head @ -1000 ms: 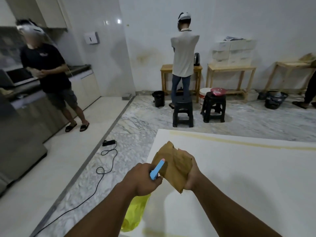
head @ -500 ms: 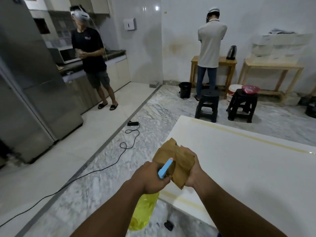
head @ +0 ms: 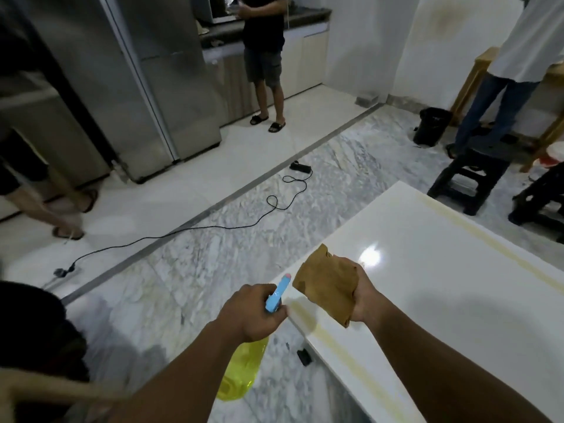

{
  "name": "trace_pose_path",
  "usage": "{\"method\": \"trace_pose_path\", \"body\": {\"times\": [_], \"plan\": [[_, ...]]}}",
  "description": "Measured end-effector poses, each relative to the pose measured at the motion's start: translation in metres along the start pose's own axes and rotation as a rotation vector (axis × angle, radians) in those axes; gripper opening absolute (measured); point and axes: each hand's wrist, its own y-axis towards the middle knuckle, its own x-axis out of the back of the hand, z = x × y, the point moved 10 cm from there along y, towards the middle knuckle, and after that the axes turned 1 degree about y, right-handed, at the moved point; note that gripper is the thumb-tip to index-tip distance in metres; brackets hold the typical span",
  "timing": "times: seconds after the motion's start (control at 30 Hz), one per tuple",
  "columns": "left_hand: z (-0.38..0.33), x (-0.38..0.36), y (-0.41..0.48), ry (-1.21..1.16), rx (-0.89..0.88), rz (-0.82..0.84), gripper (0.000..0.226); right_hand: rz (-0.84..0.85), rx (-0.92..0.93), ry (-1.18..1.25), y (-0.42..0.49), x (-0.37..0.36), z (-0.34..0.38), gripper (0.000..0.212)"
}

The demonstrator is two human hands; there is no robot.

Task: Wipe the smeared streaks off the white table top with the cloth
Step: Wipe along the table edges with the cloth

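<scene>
My right hand (head: 363, 296) grips a crumpled brown cloth (head: 328, 285), held in the air just above the near left corner of the white table top (head: 442, 279). Yellowish smeared streaks (head: 476, 239) run along the table's far edge, and another streak (head: 323, 331) follows its near left edge. My left hand (head: 251, 314) grips the blue trigger head of a spray bottle (head: 241, 377) with yellow liquid, hanging beside the table edge over the floor.
A black cable (head: 213, 227) and power strip (head: 300, 167) lie on the marble floor to the left. Black stools (head: 470, 181) stand beyond the table. One person (head: 265, 56) stands by a steel fridge (head: 146, 87), another (head: 515, 71) by wooden tables, and a third's legs (head: 45, 206) show at far left.
My head has turned left and down, so the table and the room slid to the right. Both hands keep their hold, with the cloth now a little apart from the bottle's nozzle.
</scene>
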Motion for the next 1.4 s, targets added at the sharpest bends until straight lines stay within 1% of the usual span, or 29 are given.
{"method": "trace_pose_path", "body": {"times": [0.03,0.1,0.13,0.2,0.27,0.37,0.43,0.47,0.5,0.53,0.6,0.63,0.7,0.77,0.87,0.97,1.17,1.4], "plan": [[0.009,-0.005,-0.004,-0.023,0.039,-0.020,0.031,0.000,-0.035,-0.066,0.008,0.003,0.001,0.039],[0.024,-0.015,-0.011,-0.059,0.111,-0.050,0.030,-0.042,-0.044,-0.227,0.030,0.005,0.013,0.028],[0.034,-0.021,-0.016,-0.073,0.154,-0.063,0.030,-0.060,-0.037,-0.315,0.043,0.002,0.018,0.022],[0.050,-0.029,-0.026,-0.080,0.219,-0.081,0.031,-0.120,0.037,-0.503,0.065,-0.008,0.036,0.018],[0.065,-0.039,-0.035,-0.076,0.283,-0.083,0.032,-0.080,0.203,-0.769,0.082,-0.036,0.054,0.023],[0.081,-0.052,-0.039,-0.061,0.337,-0.081,0.039,0.118,0.484,-1.262,0.097,-0.089,0.047,0.027],[0.086,-0.058,-0.040,-0.039,0.343,-0.098,0.040,0.235,0.696,-1.737,0.111,-0.094,0.005,0.046],[0.089,-0.063,-0.040,-0.030,0.348,-0.100,0.038,0.239,0.804,-1.960,0.121,-0.084,-0.021,0.055],[0.089,-0.067,-0.041,-0.022,0.347,-0.102,0.036,0.208,0.869,-2.108,0.131,-0.072,-0.042,0.061],[0.088,-0.069,-0.043,-0.014,0.347,-0.105,0.035,0.148,0.882,-2.173,0.137,-0.062,-0.052,0.066],[0.085,-0.074,-0.045,-0.003,0.347,-0.121,0.033,0.094,0.852,-2.177,0.144,-0.062,-0.053,0.068],[0.083,-0.076,-0.045,-0.003,0.347,-0.132,0.032,0.096,0.869,-2.162,0.143,-0.070,-0.049,0.067],[0.080,-0.082,-0.044,-0.005,0.351,-0.143,0.031,0.128,0.959,-2.156,0.144,-0.083,-0.043,0.064],[0.075,-0.089,-0.042,-0.008,0.340,-0.144,0.033,0.137,0.951,-2.179,0.149,-0.081,-0.046,0.064],[0.065,-0.100,-0.037,0.006,0.310,-0.139,0.033,0.074,1.008,-2.170,0.147,-0.075,-0.052,0.064],[0.059,-0.110,-0.035,0.004,0.293,-0.147,0.031,0.092,1.037,-2.167,0.142,-0.070,-0.056,0.065],[0.043,-0.135,-0.048,0.005,0.274,-0.118,0.033,0.111,1.076,-2.172,0.113,-0.038,-0.070,0.066],[0.018,-0.161,-0.081,0.024,0.211,-0.098,0.034,0.099,1.085,-2.189,0.055,0.023,-0.091,0.066]]}}
